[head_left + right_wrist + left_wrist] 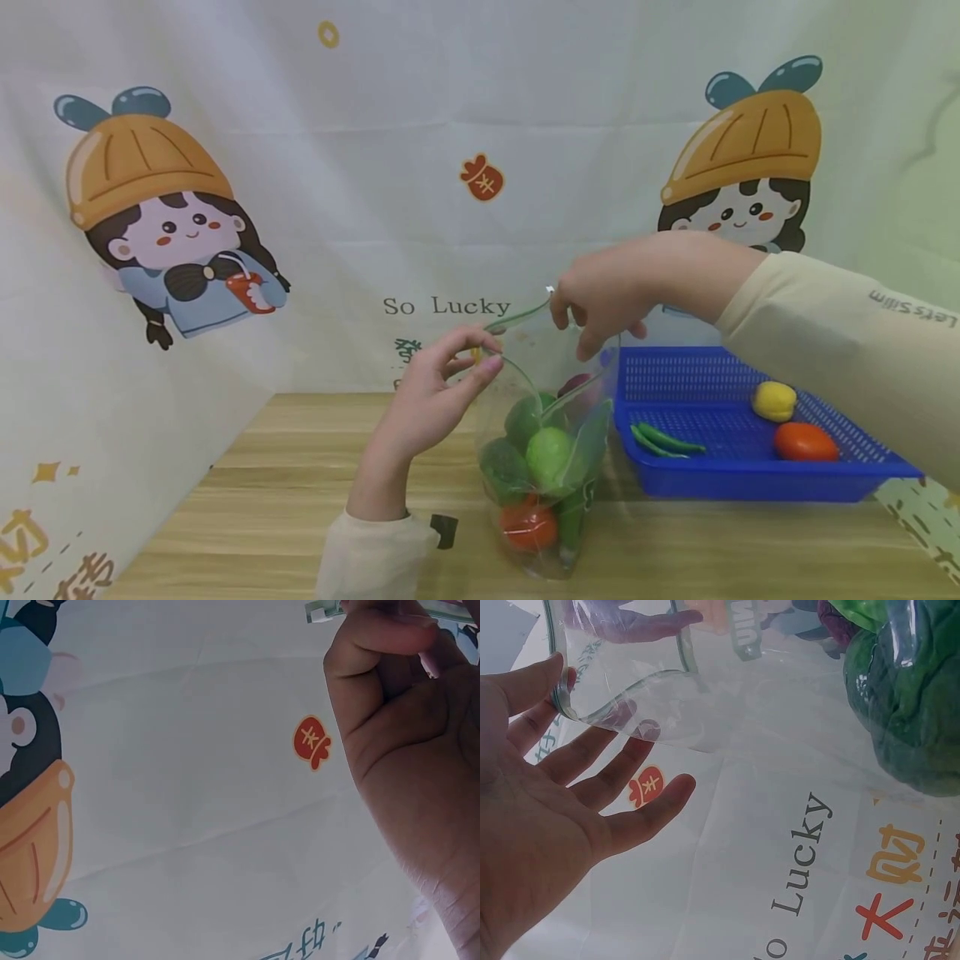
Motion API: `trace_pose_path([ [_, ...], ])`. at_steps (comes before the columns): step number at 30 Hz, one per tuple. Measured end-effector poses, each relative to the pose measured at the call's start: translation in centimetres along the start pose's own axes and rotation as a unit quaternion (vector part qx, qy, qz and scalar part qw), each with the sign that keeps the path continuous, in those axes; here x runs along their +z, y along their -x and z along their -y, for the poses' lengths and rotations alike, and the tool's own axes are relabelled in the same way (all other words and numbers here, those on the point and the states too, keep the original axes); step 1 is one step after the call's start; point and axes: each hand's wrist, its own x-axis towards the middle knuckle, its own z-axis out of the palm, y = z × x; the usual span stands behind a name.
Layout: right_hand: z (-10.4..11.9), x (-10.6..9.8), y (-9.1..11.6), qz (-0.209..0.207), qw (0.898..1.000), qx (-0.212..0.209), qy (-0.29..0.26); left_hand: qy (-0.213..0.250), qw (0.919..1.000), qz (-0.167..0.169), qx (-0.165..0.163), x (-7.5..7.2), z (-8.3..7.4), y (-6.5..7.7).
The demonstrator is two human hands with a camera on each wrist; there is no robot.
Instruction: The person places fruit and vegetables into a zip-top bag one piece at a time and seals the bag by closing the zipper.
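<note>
A clear zip bag (558,406) stands on the wooden table, its mouth spread apart. Inside it are a tomato (528,527), a light green round vegetable (550,454), dark green vegetables (504,468) and something purple (577,387). My left hand (435,404) pinches the left part of the rim between thumb and index finger; the other fingers spread along the outside in the left wrist view. My right hand (626,279) grips the far right part of the rim, with thumb and index finger curled at the zip strip (450,609). A small white slider (321,613) sits beside those fingers.
Right of the bag is a blue basket (750,483) holding green chillies (667,439), a yellow fruit or vegetable (774,402) and a tomato (806,442). My right forearm passes above it. A printed cloth (360,183) hangs behind the table (247,517).
</note>
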Motion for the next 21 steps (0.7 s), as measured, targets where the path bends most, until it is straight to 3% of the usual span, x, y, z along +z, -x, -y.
trace_pose_path([
  [6, -1.4, -0.2, -0.3, -0.017, 0.999, -0.035, -0.034, -0.002, 1.0, -0.001, 0.0, -0.1, 0.0, -0.1],
  [10, -4.1, -0.2, -0.8, -0.099, 0.991, -0.076, -0.05, 0.0, 1.0, 0.0, -0.002, -0.2, -0.1, -0.1],
  [13, -6.6, 0.7, -1.2, -0.144, 0.986, -0.068, -0.041, 0.0, 1.0, 0.006, -0.004, -0.1, -0.2, -0.1],
  [15, -8.2, 1.8, -1.7, -0.131, 0.989, -0.052, -0.045, -0.002, 1.0, 0.008, -0.004, -0.1, -0.2, -0.1],
  [21, -11.4, 6.0, -4.3, -0.028, 0.997, 0.005, -0.066, -0.009, 1.0, 0.002, 0.001, -0.3, -0.2, -0.2],
])
